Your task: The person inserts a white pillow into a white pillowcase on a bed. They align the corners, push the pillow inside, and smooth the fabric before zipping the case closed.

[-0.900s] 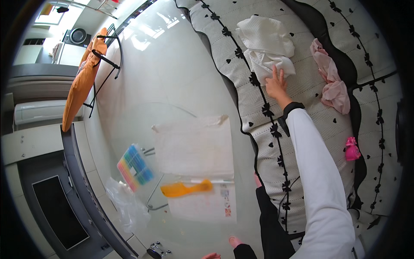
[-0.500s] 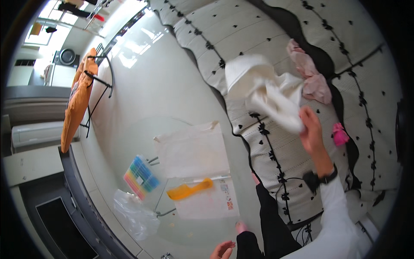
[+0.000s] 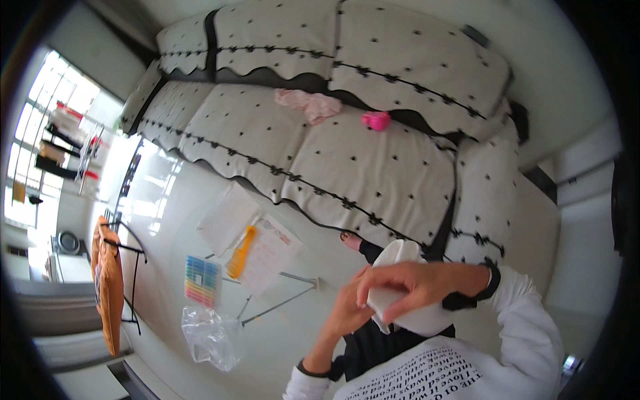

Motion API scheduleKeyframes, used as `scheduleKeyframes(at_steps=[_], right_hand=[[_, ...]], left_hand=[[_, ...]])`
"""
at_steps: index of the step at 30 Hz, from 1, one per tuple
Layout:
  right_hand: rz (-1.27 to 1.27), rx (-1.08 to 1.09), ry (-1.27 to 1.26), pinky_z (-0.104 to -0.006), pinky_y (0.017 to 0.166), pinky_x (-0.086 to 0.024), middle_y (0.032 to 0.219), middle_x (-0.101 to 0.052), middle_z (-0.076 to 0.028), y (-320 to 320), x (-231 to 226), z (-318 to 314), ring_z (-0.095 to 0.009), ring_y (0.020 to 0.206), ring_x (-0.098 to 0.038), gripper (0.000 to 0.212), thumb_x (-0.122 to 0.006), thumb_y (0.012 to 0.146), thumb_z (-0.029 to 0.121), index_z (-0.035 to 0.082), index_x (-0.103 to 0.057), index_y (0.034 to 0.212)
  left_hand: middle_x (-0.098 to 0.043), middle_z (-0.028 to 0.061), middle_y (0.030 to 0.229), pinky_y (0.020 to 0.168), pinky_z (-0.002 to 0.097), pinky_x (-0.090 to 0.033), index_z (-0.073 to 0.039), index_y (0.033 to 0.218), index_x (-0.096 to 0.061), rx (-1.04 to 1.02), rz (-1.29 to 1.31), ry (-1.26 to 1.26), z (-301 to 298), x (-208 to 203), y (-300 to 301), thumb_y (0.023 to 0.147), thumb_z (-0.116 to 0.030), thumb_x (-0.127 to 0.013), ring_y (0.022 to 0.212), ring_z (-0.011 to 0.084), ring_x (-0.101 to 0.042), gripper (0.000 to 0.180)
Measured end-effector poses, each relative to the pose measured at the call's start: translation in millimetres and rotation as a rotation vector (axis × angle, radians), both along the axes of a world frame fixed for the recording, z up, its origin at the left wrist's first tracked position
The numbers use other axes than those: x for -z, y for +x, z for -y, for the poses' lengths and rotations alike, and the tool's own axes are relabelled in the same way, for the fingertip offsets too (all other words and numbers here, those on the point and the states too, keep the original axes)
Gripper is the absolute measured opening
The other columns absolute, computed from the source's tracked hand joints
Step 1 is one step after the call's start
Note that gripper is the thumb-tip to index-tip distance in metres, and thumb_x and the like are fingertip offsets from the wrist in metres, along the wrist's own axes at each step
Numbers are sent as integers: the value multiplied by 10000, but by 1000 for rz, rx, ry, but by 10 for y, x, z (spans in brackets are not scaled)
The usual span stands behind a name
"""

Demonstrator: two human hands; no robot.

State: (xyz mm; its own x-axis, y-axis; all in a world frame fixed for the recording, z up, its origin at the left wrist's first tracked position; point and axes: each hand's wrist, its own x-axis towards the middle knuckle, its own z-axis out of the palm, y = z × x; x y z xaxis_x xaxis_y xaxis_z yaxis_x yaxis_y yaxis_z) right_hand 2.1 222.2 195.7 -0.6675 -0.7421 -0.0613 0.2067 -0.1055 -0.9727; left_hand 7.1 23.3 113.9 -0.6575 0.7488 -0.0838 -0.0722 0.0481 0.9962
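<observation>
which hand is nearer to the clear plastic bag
Left. The left hand is to the right of the clear plastic bag, apart from it; the right hand is farther right, on the white cloth.

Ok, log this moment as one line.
right hand: holding white cloth | left hand: close against it | sofa: pink cloth, bright pink item

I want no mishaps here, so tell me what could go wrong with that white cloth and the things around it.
The white cloth is bunched at the right hand, with a fold sticking out beyond it, so it might slip open. The left hand is nearer the clear plastic bag; a wide swing could brush it.
</observation>
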Motion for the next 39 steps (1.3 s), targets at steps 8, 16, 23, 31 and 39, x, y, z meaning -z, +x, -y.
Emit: scheduleKeyframes(at_steps=[8, 16, 23, 31, 39], right_hand=[[36, 607, 415, -209, 638, -395, 748, -538, 3, 2251, -847, -1366, -54, 693, -484, 553, -761, 696, 43, 58, -480, 1173], [111, 577, 1512, -328, 799, -437, 786, -639, -78, 4561, -1017, -2591, -233, 762, -595, 410, -788, 632, 247, 4, -645, 929], [67, 1084, 1782, -549, 1110, -83, 913, -606, -92, 6236, -811, -3235, -269, 1015, -550, 259, -722, 655, 146, 39, -626, 870], [-48, 1196, 2234, -501, 1079, -175, 753, -603, -88, 8040, -651, -3792, -238, 920, -576, 197, -646, 673, -63, 44, -606, 833], [-66, 1820, 2170, -385, 904, -311, 763, -645, -105, 9066, -803, -4712, -257, 790, -585, 156, -642, 764, 16, 53, -647, 915]], left_hand=[[-583, 93, 762, 613, 309, -423, 4, 868, -616, 601, -211, -297, -328, -615, 777, 752, -272, -776, 681, 162, -552, 340], [-640, 97, 938, 1006, 478, -339, -77, 937, -636, 276, -1187, -276, -1103, -857, 325, 643, -79, -751, 928, 319, -583, 316], [-629, 81, 1014, 1092, 556, -150, -72, 960, -607, 329, -1221, -87, -2854, -1124, 1604, 670, -86, -753, 1024, 264, -572, 325], [-469, 75, 1334, 1003, 738, 13, -74, 980, -608, 339, -1728, -270, -4680, -1369, 3368, 597, -321, -808, 1280, 186, -378, 497], [-572, 38, 1197, 983, 736, 10, -70, 845, -663, 398, -1486, -49, -6213, -1532, 4400, 730, -167, -705, 1221, 206, -455, 156]])
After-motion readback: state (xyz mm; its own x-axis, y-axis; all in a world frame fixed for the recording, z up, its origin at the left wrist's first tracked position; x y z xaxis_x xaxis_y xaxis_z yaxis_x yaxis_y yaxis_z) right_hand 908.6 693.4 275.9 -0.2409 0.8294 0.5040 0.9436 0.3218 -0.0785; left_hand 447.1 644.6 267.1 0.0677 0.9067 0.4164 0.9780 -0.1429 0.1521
